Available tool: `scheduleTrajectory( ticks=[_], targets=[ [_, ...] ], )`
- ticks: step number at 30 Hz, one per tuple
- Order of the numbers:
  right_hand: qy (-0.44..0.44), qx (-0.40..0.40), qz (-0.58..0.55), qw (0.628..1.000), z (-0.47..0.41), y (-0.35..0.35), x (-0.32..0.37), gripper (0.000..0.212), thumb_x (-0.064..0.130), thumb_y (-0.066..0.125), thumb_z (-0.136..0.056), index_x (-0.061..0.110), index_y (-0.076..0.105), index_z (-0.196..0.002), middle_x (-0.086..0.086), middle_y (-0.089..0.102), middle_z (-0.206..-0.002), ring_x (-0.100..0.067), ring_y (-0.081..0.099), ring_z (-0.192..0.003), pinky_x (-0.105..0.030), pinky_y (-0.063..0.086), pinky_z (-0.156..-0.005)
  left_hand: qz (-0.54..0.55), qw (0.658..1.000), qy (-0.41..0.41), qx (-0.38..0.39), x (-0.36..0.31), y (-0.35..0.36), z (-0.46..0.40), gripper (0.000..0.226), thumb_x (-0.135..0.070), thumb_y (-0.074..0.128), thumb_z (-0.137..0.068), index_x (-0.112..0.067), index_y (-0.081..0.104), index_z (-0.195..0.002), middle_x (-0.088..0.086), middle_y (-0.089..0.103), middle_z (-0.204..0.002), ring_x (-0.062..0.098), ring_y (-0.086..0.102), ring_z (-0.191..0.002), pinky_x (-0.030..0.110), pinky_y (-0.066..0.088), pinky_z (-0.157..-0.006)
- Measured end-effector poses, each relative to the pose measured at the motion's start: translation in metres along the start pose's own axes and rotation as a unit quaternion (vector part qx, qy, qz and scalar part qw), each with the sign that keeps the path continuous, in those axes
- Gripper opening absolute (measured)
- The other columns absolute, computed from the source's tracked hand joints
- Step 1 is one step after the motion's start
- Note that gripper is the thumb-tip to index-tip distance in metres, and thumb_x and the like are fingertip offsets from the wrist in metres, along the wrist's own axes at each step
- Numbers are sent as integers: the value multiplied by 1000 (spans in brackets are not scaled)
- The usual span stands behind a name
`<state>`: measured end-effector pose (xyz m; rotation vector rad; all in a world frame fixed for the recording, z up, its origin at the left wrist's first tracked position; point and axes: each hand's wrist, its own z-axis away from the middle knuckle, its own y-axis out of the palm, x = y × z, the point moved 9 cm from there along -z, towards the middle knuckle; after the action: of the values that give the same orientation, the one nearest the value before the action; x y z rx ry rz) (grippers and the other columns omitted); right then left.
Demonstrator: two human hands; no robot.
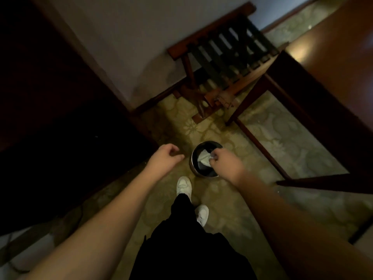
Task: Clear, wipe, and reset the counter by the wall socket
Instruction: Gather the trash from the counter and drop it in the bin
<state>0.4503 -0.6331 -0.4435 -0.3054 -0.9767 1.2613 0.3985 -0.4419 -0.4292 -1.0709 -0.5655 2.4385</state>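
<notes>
One round bin (203, 172) is seen at frame centre on the patterned floor (272, 142). One pale tissue (204, 157) is pinched over it by the right hand (226, 163), fingers clamped. The left hand (164, 156) is held beside, fingers loosely curled and empty. One bench (333, 81) edge bounds the right; open floor is left around the two shoes (184, 185).

Both bare arms reach forward and down.
The left hand (164, 158) hangs loosely curled, holding nothing; the right hand (224, 161) pinches its fingers (214, 156) on something pale, blurred.
</notes>
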Motion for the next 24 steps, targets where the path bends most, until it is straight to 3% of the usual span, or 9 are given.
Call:
scheduleTrajectory(
  ticks=[4, 7, 11, 18, 24],
  targets=[
    [-100, -6, 92, 991, 52, -35, 79, 29, 29, 48, -94, 18, 61, -118, -3, 56, -115, -22, 54, -108, -36, 46, -92, -75, 993, 35, -79, -14, -69, 72, 37, -39, 61, -91, -20, 58, -124, -4, 50, -124, 7, 48, -100, 19, 40, -78],
    [-168, -15, 122, 978, 86, -53, 133, 27, 32, 48, -95, 22, 60, -117, 4, 53, -109, -15, 53, -103, -33, 48, -88, -110, 983, 65, -136, -18, -121, 127, 37, -40, 59, -93, -20, 58, -124, -6, 50, -125, 7, 48, -110, 18, 38, -87],
    [-251, -12, 144, 957, 122, -72, 199, 33, 35, 48, -96, 26, 55, -126, 9, 51, -120, -8, 51, -109, -26, 47, -91, -167, 963, 82, -193, -15, -182, 193, 39, -42, 55, -94, -22, 57, -127, -8, 49, -131, 10, 48, -119, 24, 44, -96],
    [-362, -15, 184, 914, 163, -88, 308, 31, 38, 48, -97, 27, 55, -125, 14, 51, -120, -3, 49, -110, -15, 39, -86, -117, 952, 76, -272, 7, -267, 279, 37, -42, 53, -95, -26, 56, -128, -15, 46, -132, 2, 48, -115, 21, 46, -92],
    [-422, 0, 165, 891, 192, -85, 391, 25, 38, 49, -96, 34, 57, -120, 26, 50, -106, 9, 48, -96, -10, 41, -76, -89, 936, 88, -330, 27, -329, 332, 23, -40, 53, -95, -31, 62, -114, -22, 53, -114, -3, 53, -103, 18, 49, -84]
  ],
)
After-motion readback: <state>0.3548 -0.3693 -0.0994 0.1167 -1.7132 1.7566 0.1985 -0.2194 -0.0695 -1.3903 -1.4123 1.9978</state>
